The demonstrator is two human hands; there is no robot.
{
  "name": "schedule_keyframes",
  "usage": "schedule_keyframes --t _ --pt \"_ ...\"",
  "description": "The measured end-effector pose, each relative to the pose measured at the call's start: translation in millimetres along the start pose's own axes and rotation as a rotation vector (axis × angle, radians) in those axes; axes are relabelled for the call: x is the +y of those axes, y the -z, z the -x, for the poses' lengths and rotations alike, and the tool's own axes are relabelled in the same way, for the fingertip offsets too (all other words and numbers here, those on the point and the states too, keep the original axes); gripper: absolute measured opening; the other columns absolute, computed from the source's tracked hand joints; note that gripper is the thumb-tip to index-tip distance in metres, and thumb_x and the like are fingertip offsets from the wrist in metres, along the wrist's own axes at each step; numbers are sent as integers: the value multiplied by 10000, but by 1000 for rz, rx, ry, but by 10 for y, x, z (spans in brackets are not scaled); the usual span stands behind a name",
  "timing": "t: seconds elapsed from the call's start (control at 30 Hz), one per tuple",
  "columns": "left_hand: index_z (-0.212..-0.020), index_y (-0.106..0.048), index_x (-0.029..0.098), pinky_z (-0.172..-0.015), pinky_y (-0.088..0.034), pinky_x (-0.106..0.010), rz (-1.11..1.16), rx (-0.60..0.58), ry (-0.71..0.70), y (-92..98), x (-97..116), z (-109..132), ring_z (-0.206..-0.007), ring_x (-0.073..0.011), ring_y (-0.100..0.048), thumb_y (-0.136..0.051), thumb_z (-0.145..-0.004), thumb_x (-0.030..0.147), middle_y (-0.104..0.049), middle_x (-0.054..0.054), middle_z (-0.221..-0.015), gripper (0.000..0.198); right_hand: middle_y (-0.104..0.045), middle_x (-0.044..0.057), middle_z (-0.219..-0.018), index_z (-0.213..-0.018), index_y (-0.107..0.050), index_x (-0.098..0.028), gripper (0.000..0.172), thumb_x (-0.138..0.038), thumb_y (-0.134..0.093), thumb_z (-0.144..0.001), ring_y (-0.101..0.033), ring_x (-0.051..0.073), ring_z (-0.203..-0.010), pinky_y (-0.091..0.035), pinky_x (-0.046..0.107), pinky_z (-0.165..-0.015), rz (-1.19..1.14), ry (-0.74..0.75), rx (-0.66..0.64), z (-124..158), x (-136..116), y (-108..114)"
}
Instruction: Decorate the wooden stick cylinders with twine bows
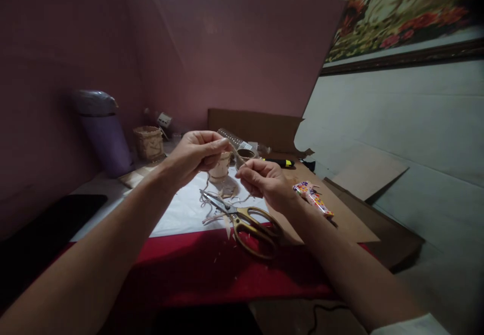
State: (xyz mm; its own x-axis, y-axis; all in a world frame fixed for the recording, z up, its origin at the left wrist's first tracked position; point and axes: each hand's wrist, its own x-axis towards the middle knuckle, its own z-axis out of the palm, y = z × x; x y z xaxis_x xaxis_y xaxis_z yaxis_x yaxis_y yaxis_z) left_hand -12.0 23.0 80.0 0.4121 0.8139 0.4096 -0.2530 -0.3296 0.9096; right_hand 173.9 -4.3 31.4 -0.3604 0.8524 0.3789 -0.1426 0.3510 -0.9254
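Left hand [200, 152]: raised over the work surface; thumb and forefinger pinched together on one end of a thin strand [236, 152], remaining fingers curled in.
Right hand [266, 180]: slightly lower and nearer the wearer; thumb and forefinger closed on the other end of the strand.
Strand: located in the short gap between the two hands, running at a slant down toward the right hand; exact material too small to tell.
Scissors [235, 218]: lying below the hands, blades directed to the far left, gold handles toward the near right, across the border of the white sheet [176, 219] and the red cloth [177, 269].
Cord pieces [212, 219]: scattered loose on the white sheet, about the scissor blades.
Pale cup [220, 169]: upright behind the hands, partly hidden by the left hand.
Dark-mouthed round container [246, 153]: beside the cup, partly covered by the right hand.
Black-and-yellow tool [283, 163]: beyond the right hand.
Patterned object [313, 198]: right of the right hand, on brown cardboard [353, 228].
Tan basket [148, 143]: upright at far left, near the purple container [108, 143].
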Motion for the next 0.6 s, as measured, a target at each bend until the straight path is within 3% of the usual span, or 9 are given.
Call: schedule_keyframes --t 0.1,0.17,0.23,0.3,0.37,0.47,0.53,0.6 --pt "-578 -675 141 -382 -126 -202 -74 78 7 165 -23 -59 -368 -40 -258 -754 -694 283 -383 24 -425 199 -392 -75 -489 -698 -579 -197 370 -534 -724 -747 -272 53 -414 -173 215 -404 -100 -63 -25 -5 -20 132" --pt "-565 -676 134 -377 -120 -200 -141 71 66 267 -47 -92 -356 -38 -254 -762 -675 266 -366 27 -407 192 -418 -71 -511 -721 -589 -200 364 -536 -726 -737 -275 52 -414 -196 215 -410 -170 -59 32 -33 -17 209" --pt "-572 -680 128 -366 -121 -200 -204 -12 172 316 -80 -104 -343 -46 -276 -769 -664 274 -385 17 -397 195 -473 -55 -555 -771 -621 -202 323 -511 -714 -751 -309 55 -421 -233 215 -413 -195 -41 115 -61 -4 240" --pt "-606 -689 127 -360 -182 -206 -255 -133 241 297 -126 -96 -350 -69 -349 -762 -678 310 -460 -13 -423 210 -562 -17 -649 -815 -652 -206 264 -466 -688 -785 -427 77 -490 -333 220 -456 -172 -19 193 -73 12 222" --pt "-632 -690 127 -400 -294 -221 -302 -249 263 226 -187 -76 -401 -96 -443 -737 -717 346 -543 -39 -480 239 -650 22 -819 -836 -665 -221 206 -426 -664 -815 -573 120 -694 -464 246 -613 -188 29 235 -67 25 178" --pt "-653 -684 117 -531 -398 -240 -376 -380 301 99 -288 -50 -521 -110 -537 -704 -769 356 -615 -45 -563 266 -686 24 -959 -828 -655 -237 178 -413 -643 -844 -616 161 -933 -499 323 -867 -351 42 166 -45 42 122" --pt "-722 -710 107 -591 -424 -252 -407 -442 303 46 -338 -45 -584 -118 -572 -694 -781 358 -653 -53 -623 259 -651 -7 -779 -783 -634 -227 172 -386 -656 -844 -607 133 -767 -515 318 -832 -454 4 129 -35 50 110" --pt "-731 -713 98 -597 -427 -257 -441 -452 307 31 -361 -51 -592 -121 -575 -688 -783 370 -659 -59 -631 278 -509 -51 -589 -729 -597 -209 194 -351 -665 -843 -474 87 -535 -500 246 -630 -481 -34 135 -30 56 112"
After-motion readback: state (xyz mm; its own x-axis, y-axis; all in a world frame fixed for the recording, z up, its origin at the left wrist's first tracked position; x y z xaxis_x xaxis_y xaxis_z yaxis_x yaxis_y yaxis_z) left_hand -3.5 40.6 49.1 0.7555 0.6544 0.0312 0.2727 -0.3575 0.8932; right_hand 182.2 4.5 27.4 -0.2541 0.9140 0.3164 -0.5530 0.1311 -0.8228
